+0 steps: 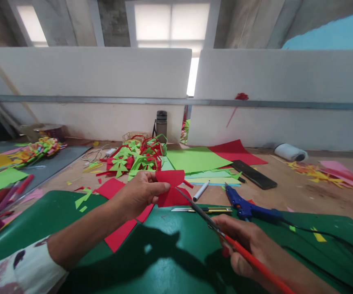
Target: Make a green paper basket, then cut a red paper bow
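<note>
My left hand [139, 192] pinches a folded piece of red paper [172, 188] and holds it up above the green cutting mat [170, 253]. My right hand [249, 241] grips red-handled scissors [213, 222]. The blades point up and to the left, and their tips meet the paper's lower right edge. More red paper pieces [121, 234] lie on the mat under my left forearm.
A blue glue gun [249, 209], a white marker [200, 191], a craft knife [203, 210] and a black phone [254, 174] lie beyond the mat. A pile of red and green paper bows [133, 159], green and red sheets [197, 159] and a bottle [161, 122] stand farther back.
</note>
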The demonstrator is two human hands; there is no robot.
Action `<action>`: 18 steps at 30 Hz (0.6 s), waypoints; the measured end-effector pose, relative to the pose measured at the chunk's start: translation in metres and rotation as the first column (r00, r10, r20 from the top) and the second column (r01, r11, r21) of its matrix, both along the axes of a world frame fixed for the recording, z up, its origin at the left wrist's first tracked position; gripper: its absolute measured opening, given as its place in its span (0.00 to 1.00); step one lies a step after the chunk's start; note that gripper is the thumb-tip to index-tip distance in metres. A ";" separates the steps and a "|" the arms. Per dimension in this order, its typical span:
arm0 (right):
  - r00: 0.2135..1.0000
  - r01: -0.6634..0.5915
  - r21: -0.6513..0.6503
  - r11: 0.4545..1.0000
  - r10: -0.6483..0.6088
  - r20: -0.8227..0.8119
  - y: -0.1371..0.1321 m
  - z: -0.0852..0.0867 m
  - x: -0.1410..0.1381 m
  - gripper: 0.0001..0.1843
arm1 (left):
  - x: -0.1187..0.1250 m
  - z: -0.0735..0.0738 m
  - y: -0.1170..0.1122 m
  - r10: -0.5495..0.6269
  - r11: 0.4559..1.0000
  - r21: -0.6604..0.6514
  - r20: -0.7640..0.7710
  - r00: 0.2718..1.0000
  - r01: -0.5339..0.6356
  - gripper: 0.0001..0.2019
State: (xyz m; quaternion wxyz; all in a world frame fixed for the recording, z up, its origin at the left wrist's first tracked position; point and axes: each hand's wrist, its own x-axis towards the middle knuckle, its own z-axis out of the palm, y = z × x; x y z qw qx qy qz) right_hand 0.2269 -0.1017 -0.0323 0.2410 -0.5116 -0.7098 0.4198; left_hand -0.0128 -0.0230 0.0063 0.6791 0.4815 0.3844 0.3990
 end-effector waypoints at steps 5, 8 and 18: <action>1.000 -0.007 -0.005 1.000 0.007 0.002 0.002 0.001 -0.001 0.18 | -0.001 -0.002 0.001 -0.001 1.000 0.003 0.008 1.000 0.001 0.09; 1.000 -0.020 -0.012 1.000 0.020 -0.006 0.003 0.000 0.000 0.19 | -0.001 -0.002 0.001 -0.001 1.000 0.002 0.016 1.000 0.001 0.08; 1.000 0.023 -0.029 0.999 -0.024 -0.014 0.004 -0.007 0.003 0.23 | -0.001 -0.002 0.001 0.023 0.999 -0.023 0.020 1.000 -0.023 0.09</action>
